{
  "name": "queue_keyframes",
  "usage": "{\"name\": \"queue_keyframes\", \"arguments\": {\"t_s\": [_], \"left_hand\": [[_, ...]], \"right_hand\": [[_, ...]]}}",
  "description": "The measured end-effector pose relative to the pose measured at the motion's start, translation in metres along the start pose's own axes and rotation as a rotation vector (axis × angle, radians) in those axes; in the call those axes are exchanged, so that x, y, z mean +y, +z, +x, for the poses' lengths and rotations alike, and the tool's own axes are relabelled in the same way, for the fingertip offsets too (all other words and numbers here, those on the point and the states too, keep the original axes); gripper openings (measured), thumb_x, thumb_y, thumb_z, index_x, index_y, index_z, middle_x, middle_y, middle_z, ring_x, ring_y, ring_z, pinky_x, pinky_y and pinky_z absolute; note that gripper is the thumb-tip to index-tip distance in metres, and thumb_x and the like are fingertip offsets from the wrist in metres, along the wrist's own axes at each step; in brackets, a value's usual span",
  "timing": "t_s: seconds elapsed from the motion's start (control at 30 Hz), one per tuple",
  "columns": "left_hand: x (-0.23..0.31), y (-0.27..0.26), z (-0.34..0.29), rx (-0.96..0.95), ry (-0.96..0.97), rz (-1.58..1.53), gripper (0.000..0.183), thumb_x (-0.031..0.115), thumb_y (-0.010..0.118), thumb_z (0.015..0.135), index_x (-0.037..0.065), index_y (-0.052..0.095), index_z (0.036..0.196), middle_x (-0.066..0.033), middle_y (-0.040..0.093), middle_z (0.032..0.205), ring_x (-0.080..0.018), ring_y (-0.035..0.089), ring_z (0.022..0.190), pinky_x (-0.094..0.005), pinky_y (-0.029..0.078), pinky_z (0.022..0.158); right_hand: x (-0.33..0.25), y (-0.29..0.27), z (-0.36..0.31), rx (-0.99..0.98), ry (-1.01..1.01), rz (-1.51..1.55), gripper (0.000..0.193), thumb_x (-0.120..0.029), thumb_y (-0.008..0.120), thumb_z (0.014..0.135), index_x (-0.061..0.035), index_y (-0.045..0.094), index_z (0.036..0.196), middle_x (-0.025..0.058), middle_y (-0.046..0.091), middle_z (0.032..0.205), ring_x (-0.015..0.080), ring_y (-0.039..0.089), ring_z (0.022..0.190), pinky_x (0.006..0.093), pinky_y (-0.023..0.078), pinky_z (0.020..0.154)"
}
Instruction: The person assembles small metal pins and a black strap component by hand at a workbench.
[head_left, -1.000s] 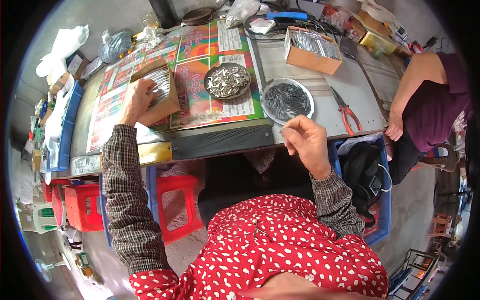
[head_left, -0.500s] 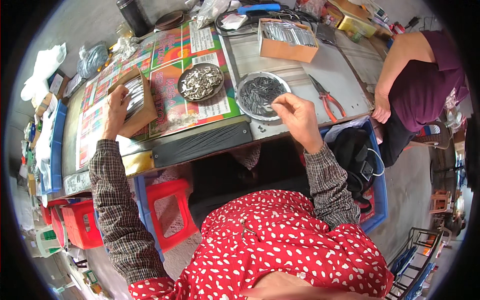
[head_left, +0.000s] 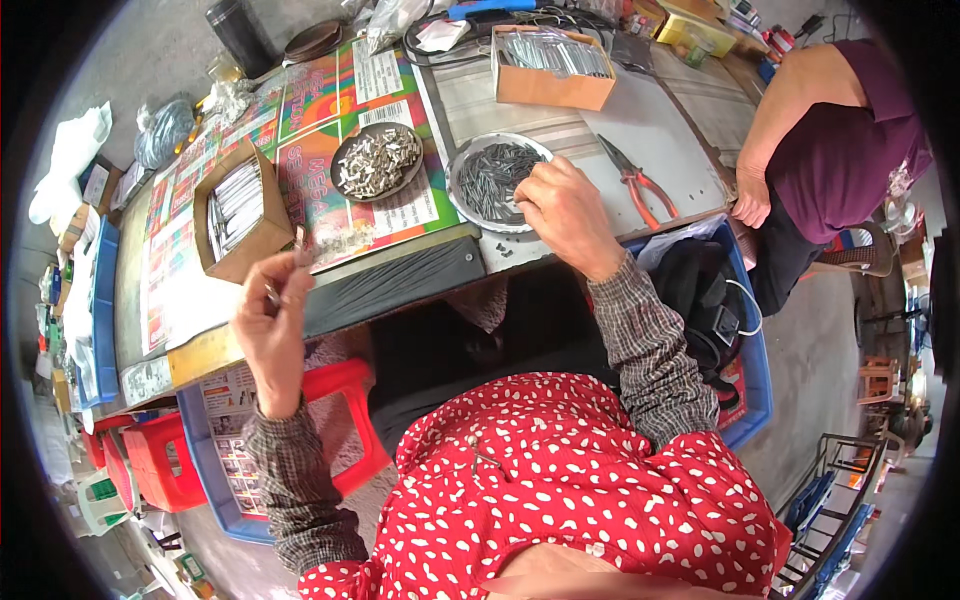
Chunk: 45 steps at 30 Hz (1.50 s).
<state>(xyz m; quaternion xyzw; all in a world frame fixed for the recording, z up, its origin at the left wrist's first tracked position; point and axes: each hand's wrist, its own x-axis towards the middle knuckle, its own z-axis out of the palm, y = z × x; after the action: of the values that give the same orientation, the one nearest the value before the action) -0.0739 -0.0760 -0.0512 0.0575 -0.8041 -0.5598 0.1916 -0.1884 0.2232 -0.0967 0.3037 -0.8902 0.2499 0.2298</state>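
My left hand (head_left: 272, 325) is closed around a slim metal piece (head_left: 300, 238), in front of the table's near edge. Just beyond it, a cardboard box (head_left: 262, 235) holds a stack of thin silvery strips (head_left: 237, 205). At the right side of a round metal bowl (head_left: 458, 205), my right hand (head_left: 568, 208) has its fingers pinched together. Small dark slender pieces (head_left: 495, 180) fill that bowl. Whatever the right fingertips hold, if anything, I cannot make out. A dark dish (head_left: 338, 186) of short silvery pieces (head_left: 378, 163) lies between the box and the bowl.
Red-handled pliers (head_left: 640, 190) lie right of the bowl. Another cardboard box (head_left: 555, 90) of metal strips stands behind. A person's hand (head_left: 752, 198) rests at the table's right end. Below are a blue crate (head_left: 762, 390) with a black bag (head_left: 695, 300) and a red stool (head_left: 350, 385).
My left hand has come from the box of strips toward me, now with a metal piece in it. My right hand stays pinched at the bowl. The view has shifted slightly.
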Motion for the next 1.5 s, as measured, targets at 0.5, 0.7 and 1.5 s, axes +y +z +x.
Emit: {"name": "queue_keyframes", "arguments": {"t_s": [0.5,0.7,1.5], "left_hand": [[0.013,0.051,-0.061,-0.3,-0.196,-0.446,0.011,0.001,0.061,0.084,-0.002,0.062,0.095,0.0005,0.062,0.078,0.0001,0.048,0.064,-0.0143,0.035,0.054],[0.018,0.047,-0.074,-0.389,0.047,-0.596,0.007,0.0,0.064,0.078,-0.003,0.062,0.085,-0.0099,0.064,0.078,-0.0125,0.057,0.065,-0.0226,0.045,0.058],[0.092,0.024,-0.062,-0.853,0.814,-0.644,0.012,0.001,0.06,0.081,0.001,0.07,0.088,-0.0196,0.065,0.086,-0.0106,0.054,0.048,-0.0231,0.043,0.05]], "right_hand": [[0.015,0.009,0.017,-0.119,-0.218,-0.177,0.012,-0.011,0.057,0.065,-0.0053,0.047,0.067,0.0095,0.05,0.073,0.0278,0.049,0.08,0.0412,0.036,0.071],[0.0,-0.005,0.009,-0.067,-0.036,-0.06,0.012,-0.009,0.06,0.07,-0.005,0.049,0.074,0.0104,0.055,0.076,0.0274,0.053,0.081,0.0392,0.038,0.073],[-0.038,-0.026,-0.011,0.1,0.278,0.794,0.024,0.003,0.063,0.078,0.0003,0.06,0.101,0.0046,0.061,0.084,0.0091,0.056,0.073,0.0223,0.048,0.068]]}}
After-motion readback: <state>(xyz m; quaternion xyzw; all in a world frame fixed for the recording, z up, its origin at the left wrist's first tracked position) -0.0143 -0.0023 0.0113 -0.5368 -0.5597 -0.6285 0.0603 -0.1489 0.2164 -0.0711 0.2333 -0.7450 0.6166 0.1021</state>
